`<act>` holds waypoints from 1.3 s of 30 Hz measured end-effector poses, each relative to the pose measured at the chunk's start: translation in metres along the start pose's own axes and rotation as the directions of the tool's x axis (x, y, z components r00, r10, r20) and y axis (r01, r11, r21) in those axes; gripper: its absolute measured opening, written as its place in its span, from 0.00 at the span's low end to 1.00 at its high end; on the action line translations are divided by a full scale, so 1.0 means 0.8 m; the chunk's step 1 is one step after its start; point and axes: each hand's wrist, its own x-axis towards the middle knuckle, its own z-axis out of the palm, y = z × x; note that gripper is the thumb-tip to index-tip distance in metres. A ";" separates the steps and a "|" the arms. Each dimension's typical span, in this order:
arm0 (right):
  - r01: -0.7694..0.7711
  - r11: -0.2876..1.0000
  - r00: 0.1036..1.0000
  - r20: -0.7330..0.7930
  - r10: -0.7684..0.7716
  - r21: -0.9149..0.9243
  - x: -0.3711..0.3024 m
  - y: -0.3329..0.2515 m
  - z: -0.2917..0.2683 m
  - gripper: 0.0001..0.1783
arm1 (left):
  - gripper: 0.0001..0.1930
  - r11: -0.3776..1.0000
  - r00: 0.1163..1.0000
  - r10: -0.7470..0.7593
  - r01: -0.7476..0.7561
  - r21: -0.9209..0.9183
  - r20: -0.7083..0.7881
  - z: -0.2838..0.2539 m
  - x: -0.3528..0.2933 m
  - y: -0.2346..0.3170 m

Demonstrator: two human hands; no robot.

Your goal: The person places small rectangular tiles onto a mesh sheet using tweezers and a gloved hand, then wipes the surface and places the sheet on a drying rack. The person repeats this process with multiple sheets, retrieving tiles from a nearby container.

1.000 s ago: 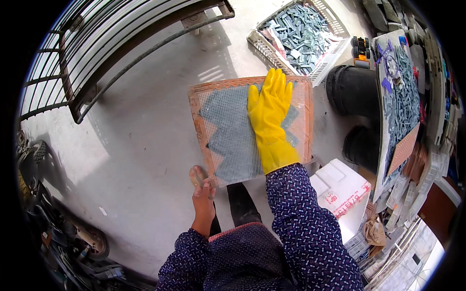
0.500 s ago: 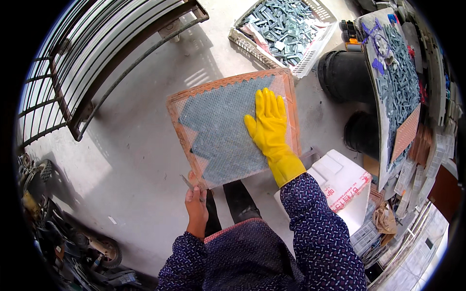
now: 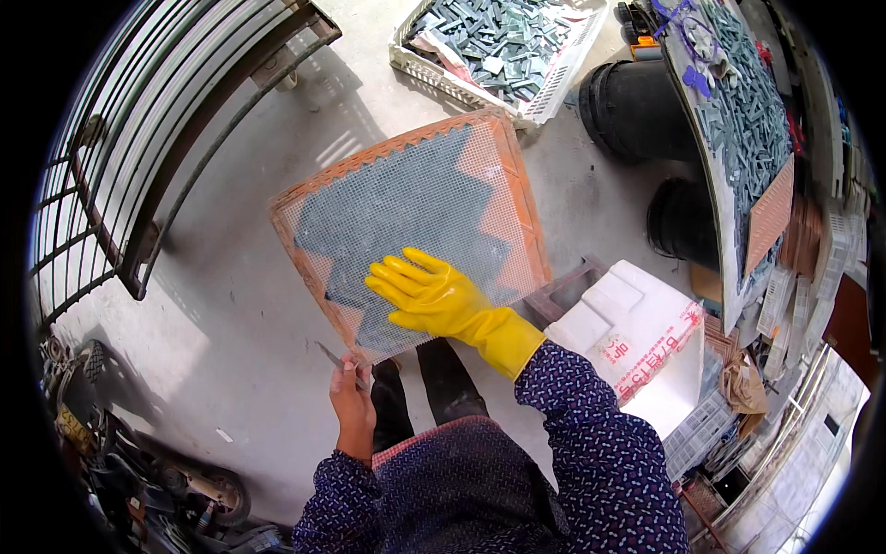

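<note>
A white mesh sheet (image 3: 475,152) covers a zigzag-edged area of blue-grey tile pieces (image 3: 397,208) in a square orange-brown tray (image 3: 521,189) in front of me. My right hand (image 3: 425,294), in a yellow rubber glove, rests on the lower part of the mesh with its fingers stretched out. My bare left hand (image 3: 353,397) is closed round a thin, pointed metal tool (image 3: 328,354) at the tray's near left corner. The rest of the tool is hidden in the fingers, so its exact kind cannot be made out.
Beyond the tray stands a white plastic crate (image 3: 554,102) of tile strips. At right are a white foam box (image 3: 632,323), black buckets (image 3: 637,111) and a board heaped with tile strips (image 3: 743,120). A metal rack (image 3: 212,157) stands far left, a motorbike (image 3: 203,485) near left.
My right hand has slid left and toward me across the mesh. In the picture, the tray and crate have shifted left and up. My left hand still grips the tool at the corner.
</note>
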 end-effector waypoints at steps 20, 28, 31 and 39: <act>-0.355 0.925 0.927 -0.181 0.330 -0.136 -0.024 0.013 -0.007 0.33 | 0.16 0.998 0.996 -0.009 0.003 0.064 0.086 -0.006 0.004 0.004; -0.721 0.682 0.684 -0.281 0.673 -0.121 -0.103 -0.034 0.014 0.33 | 0.17 1.000 0.999 0.015 -0.015 -0.007 0.052 -0.012 0.017 -0.005; -0.745 0.650 0.662 -0.286 0.693 -0.150 -0.098 -0.036 0.009 0.32 | 0.21 0.997 0.993 -0.004 -0.004 0.071 0.119 -0.009 0.028 -0.002; -0.761 0.639 0.644 -0.244 0.725 -0.110 -0.115 -0.058 0.011 0.32 | 0.15 1.000 0.999 0.003 -0.004 0.020 0.042 -0.015 0.024 0.000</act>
